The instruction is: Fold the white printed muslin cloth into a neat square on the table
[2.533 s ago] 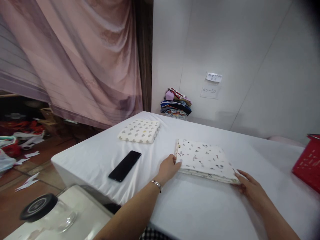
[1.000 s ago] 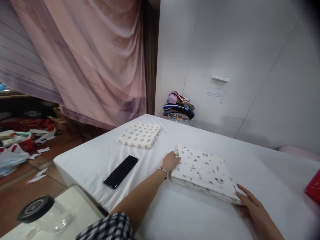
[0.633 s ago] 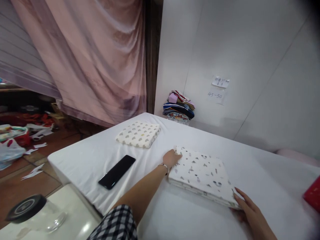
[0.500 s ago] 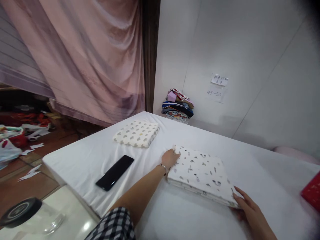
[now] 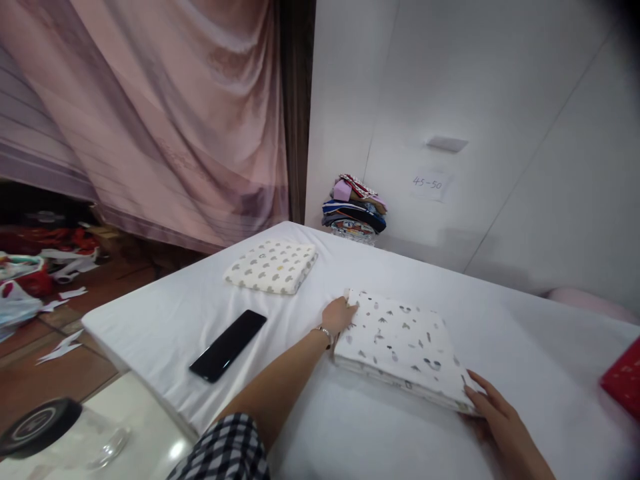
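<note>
A folded white cloth, printed with small grey rainbows and leaf-like shapes, lies on the white-covered table. My left hand pinches its far left corner, the thumb on top. At the near right corner my right hand grips the edge, with the thumb above and the other fingers partly hidden below. To the left rests a second folded cloth, cream with grey mushroom-like prints, touched by neither hand. A black phone lies flat between that cloth and the table's near left edge.
A stack of folded fabrics stands behind the table against the white wall. A red item sits at the right edge. On the lower left, a clear jar with a black lid lies sideways. A pink curtain hangs behind.
Both hands keep their hold on the printed cloth, which has barely moved. On the wall, the upper paper note has lifted so its writing no longer shows. The view has shifted slightly.
</note>
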### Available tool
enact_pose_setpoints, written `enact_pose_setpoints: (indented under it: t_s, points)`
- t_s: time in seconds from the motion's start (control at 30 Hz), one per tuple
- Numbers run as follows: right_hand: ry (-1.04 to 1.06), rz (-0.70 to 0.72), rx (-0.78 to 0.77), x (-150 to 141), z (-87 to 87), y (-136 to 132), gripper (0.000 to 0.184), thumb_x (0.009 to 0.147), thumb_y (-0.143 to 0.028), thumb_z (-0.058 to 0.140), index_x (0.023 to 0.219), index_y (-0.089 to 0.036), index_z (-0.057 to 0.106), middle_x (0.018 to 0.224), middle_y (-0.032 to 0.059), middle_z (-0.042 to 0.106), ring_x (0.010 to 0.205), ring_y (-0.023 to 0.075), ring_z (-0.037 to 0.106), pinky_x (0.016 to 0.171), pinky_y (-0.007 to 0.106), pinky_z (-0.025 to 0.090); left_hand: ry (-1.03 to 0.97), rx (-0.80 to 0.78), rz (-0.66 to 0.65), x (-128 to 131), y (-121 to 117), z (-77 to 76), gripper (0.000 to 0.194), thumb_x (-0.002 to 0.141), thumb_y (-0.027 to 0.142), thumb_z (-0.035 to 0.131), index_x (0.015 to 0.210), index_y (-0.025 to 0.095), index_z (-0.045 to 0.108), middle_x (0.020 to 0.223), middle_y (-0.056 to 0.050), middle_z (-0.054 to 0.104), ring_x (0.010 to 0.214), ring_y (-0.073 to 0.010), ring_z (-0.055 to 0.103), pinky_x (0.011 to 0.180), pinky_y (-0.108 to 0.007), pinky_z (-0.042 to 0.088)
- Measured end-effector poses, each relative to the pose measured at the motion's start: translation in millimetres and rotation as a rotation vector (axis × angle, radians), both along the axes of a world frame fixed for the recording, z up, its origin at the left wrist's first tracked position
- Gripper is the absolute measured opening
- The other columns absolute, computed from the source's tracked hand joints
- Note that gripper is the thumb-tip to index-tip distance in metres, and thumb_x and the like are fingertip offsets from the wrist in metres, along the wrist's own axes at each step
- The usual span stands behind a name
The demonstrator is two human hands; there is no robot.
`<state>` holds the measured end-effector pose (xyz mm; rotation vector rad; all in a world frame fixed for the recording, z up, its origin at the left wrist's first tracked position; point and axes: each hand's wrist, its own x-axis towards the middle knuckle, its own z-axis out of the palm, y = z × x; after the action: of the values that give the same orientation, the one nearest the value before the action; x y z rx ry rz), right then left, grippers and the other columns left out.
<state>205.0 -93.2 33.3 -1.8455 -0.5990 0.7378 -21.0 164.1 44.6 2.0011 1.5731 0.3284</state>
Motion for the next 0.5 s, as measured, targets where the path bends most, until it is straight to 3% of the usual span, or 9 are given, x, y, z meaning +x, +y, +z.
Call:
enact_pose_setpoints:
  t_s: [0.33, 0.5]
  points:
    - [-0.007, -0.021, 0.009, 3, -8.3, 1, 0.068, 0.063, -0.057, 0.062, 0.120, -0.022, 0.052, 0.064, -0.0017, 0.058, 0.052, 0.0160, 0.054, 0.039, 0.024, 0.033, -0.011, -0.009, 0.032, 9, 16, 4.6, 0.056, 0.076, 0.065, 0.042, 0.099, 0.016, 0.056, 0.106, -0.014, 0.063, 0.097, -0.0263, 0.059, 0.072, -0.029, 0.042]
    - [0.000, 0.045, -0.023, 5, -6.6, 0, 0.067, 0.068, -0.057, 0.061, 0.123, -0.022, 0.049, 0.060, -0.0031, 0.057, 0.043, 0.0123, 0.047, 0.041, 0.025, 0.036, -0.009, 0.016, 0.028, 16, 22, 0.6, 0.043, 0.082, 0.052, 0.041, 0.099, 0.016, 0.057, 0.108, -0.014, 0.063, 0.100, -0.0261, 0.058, 0.076, -0.031, 0.042]
